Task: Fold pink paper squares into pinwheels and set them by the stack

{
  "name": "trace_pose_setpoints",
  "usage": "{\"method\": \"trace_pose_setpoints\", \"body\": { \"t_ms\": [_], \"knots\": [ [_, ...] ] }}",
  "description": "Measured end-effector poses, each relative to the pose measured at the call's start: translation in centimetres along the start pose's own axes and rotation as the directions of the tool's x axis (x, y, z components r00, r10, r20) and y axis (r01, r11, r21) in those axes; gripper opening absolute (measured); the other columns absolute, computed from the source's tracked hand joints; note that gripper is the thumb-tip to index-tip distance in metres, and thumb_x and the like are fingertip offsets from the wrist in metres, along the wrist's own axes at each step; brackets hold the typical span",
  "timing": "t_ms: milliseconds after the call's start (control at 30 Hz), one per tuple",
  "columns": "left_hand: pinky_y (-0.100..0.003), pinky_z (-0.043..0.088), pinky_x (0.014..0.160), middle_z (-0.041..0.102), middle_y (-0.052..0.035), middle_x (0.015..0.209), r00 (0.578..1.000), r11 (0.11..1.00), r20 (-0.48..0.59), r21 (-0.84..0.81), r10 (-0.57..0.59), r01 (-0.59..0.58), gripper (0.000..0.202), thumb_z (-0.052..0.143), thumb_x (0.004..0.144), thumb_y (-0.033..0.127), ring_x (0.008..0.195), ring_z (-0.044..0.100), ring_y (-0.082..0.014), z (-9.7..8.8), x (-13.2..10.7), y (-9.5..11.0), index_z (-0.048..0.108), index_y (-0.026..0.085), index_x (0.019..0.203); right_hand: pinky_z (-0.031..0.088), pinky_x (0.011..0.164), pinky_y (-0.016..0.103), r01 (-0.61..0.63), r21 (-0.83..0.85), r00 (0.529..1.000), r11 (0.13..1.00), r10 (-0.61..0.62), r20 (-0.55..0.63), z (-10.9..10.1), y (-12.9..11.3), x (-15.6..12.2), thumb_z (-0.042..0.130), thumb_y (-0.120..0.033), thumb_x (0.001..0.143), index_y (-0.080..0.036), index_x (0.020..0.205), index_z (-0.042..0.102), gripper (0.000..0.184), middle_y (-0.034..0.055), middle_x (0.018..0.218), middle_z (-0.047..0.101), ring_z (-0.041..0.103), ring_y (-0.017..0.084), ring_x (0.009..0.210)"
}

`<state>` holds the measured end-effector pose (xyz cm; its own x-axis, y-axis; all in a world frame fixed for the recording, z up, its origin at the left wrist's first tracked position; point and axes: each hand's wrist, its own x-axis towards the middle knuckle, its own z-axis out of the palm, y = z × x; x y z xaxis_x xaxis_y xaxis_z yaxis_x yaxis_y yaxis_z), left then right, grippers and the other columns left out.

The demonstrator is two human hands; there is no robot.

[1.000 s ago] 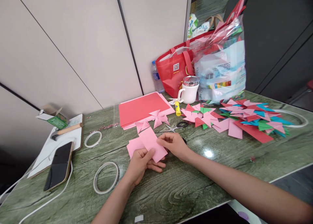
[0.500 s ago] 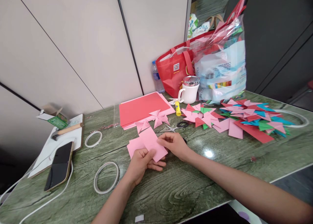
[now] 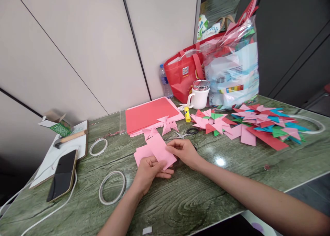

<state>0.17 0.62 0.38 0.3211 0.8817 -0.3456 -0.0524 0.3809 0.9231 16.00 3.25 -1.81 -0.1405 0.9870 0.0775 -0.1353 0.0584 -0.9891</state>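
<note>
A pink paper rectangle [image 3: 160,149] is held between my two hands above the green table. My left hand [image 3: 149,172] grips its lower left edge, thumb on top and fingers beneath. My right hand [image 3: 183,152] pinches its right edge between thumb and fingertips. More pink paper pieces [image 3: 141,154] lie just under and left of it. Beyond it are two folded pink paper shapes [image 3: 168,124], the nearer one partly covered. Scissors [image 3: 187,133] with black handles lie behind my right hand, partly hidden.
Red and pink sheets [image 3: 152,114] are stacked at the back, near a glue stick [image 3: 187,114] and white mug [image 3: 200,94]. Folded paper pieces [image 3: 270,122] pile up at right. At left lie tape rolls [image 3: 112,188], a phone [image 3: 62,176] and a hammer [image 3: 73,136].
My left thumb has shifted slightly along the pink paper rectangle. Otherwise both hands keep nearly the same place and hold.
</note>
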Motion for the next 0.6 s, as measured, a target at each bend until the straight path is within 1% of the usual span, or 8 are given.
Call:
{"method": "trace_pose_setpoints", "body": {
  "t_ms": [100,200,333,400,500,600],
  "knots": [
    [-0.027,0.056,0.056,0.072,-0.0143,0.074,1.000,1.000,-0.018,0.017,0.007,-0.007,0.033,0.074,0.063,0.032,0.059,0.069,-0.0208,0.13,-0.04,-0.02,0.067,0.004,0.079,0.041,0.055,0.024,0.023,-0.020,1.000,1.000,-0.023,-0.005,-0.06,0.10,0.03,0.064,-0.031,0.069,-0.014,0.069,0.063,0.018,-0.0004,0.064,0.059,0.050,0.010,0.056],
    [-0.028,0.056,0.057,0.071,-0.0125,0.066,0.999,1.000,-0.022,0.013,0.024,-0.024,0.032,0.072,0.066,0.035,0.059,0.069,-0.0215,0.23,-0.04,-0.05,0.065,0.005,0.075,0.043,0.058,0.025,0.051,-0.053,0.998,0.997,-0.053,-0.025,-0.16,0.22,0.09,0.064,-0.032,0.069,-0.014,0.070,0.064,0.018,0.0008,0.066,0.061,0.053,0.012,0.060],
    [-0.029,0.056,0.054,0.068,-0.0103,0.057,0.997,0.998,-0.050,-0.031,0.055,-0.056,0.038,0.066,0.069,0.044,0.060,0.069,-0.0239,0.19,0.00,-0.04,0.063,0.006,0.070,0.043,0.055,0.024,0.057,-0.069,0.998,0.996,-0.058,-0.026,-0.15,0.15,0.05,0.064,-0.034,0.069,-0.014,0.070,0.064,0.020,0.0011,0.066,0.061,0.053,0.012,0.059],
    [-0.030,0.057,0.055,0.069,-0.0106,0.058,0.996,0.997,-0.055,-0.030,0.076,-0.077,0.040,0.066,0.069,0.045,0.062,0.069,-0.0246,0.09,-0.01,-0.03,0.063,0.005,0.071,0.042,0.050,0.023,0.039,-0.048,0.999,0.998,-0.039,-0.006,-0.03,0.02,-0.05,0.064,-0.035,0.069,-0.014,0.070,0.063,0.021,0.0001,0.064,0.059,0.050,0.011,0.055],
    [-0.032,0.057,0.056,0.070,-0.0118,0.065,0.991,0.993,-0.059,0.001,0.120,-0.120,0.038,0.066,0.069,0.044,0.063,0.069,-0.0244,-0.09,-0.03,-0.09,0.065,0.005,0.072,0.041,0.044,0.021,0.008,-0.013,1.000,1.000,-0.007,0.024,0.16,-0.17,-0.21,0.064,-0.038,0.069,-0.015,0.069,0.061,0.023,-0.0013,0.062,0.056,0.047,0.009,0.050],
    [-0.032,0.057,0.057,0.071,-0.0110,0.065,0.985,0.989,-0.080,0.008,0.150,-0.150,0.037,0.066,0.069,0.044,0.064,0.069,-0.0240,-0.09,-0.03,-0.16,0.065,0.007,0.070,0.041,0.044,0.021,0.021,-0.003,1.000,1.000,-0.021,0.017,0.19,-0.24,-0.26,0.064,-0.038,0.069,-0.015,0.069,0.061,0.023,-0.0013,0.062,0.056,0.048,0.009,0.051]
  ]
}}
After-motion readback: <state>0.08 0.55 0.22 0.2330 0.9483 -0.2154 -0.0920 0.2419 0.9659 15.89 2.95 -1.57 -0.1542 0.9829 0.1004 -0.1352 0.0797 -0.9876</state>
